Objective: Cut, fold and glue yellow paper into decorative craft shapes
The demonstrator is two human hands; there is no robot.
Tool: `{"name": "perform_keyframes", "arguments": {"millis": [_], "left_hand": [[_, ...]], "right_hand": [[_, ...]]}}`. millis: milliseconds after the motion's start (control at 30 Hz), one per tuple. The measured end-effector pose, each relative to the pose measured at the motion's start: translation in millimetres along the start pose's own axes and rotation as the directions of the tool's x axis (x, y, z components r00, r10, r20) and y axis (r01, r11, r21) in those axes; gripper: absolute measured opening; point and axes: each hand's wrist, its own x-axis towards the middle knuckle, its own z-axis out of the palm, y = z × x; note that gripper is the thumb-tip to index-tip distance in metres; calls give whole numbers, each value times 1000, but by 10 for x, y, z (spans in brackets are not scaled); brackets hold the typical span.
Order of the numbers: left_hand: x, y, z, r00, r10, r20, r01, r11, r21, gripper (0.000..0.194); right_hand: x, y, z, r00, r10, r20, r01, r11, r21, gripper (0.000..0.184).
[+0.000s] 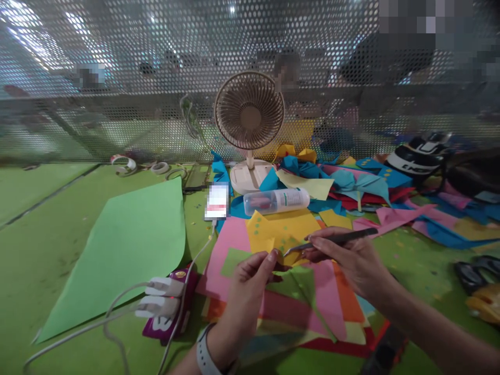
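Observation:
My left hand point(250, 284) pinches a small dark piece of paper between thumb and fingers, low in the middle of the view. My right hand point(347, 258) grips metal tweezers point(332, 240) whose tip points left toward that piece. Both hands hover over a stack of coloured paper sheets point(312, 307), pink, orange, green and yellow. A yellow sheet point(281, 229) with small punched dots lies just behind the hands.
A large green sheet point(125, 250) lies at left. A small desk fan point(249, 130) stands behind, with a white bottle point(277, 200) lying beside it and a phone point(217, 202) on a cable. Power bank point(172, 307), tape rolls point(125, 164), paper scraps point(363, 182), mesh wall.

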Motion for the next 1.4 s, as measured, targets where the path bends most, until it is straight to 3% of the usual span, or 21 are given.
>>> {"name": "perform_keyframes", "arguments": {"millis": [267,700,833,933,1000,1133,1267,1400], "left_hand": [[14,-57,-24,999,-18,-32,15,997,-69,15],[35,-33,-7,999,43,23,-40,993,-107,8],[50,-58,-34,998,57,7,-55,990,-127,7],[45,-65,-36,998,68,1,-67,992,-109,8],[36,-59,-24,997,76,-1,-76,993,-91,9],[19,-39,4,997,65,-31,-67,995,-68,12],[12,-37,12,999,31,-36,-34,994,-103,17],[22,-40,7,999,20,28,-20,1000,-2,14]], "right_hand": [[8,-21,-25,999,-24,42,28,995,-95,20],[-23,-29,8,996,-69,48,74,993,-96,18],[-24,-65,-25,978,-207,12,207,975,-83,15],[-6,-111,-24,923,-378,-77,356,912,-205,20],[8,-98,-2,901,-434,-3,410,855,-316,19],[18,45,36,919,-284,272,382,814,-439,19],[12,161,20,932,-227,281,340,814,-471,25],[9,182,17,934,-183,307,309,846,-435,24]]}}
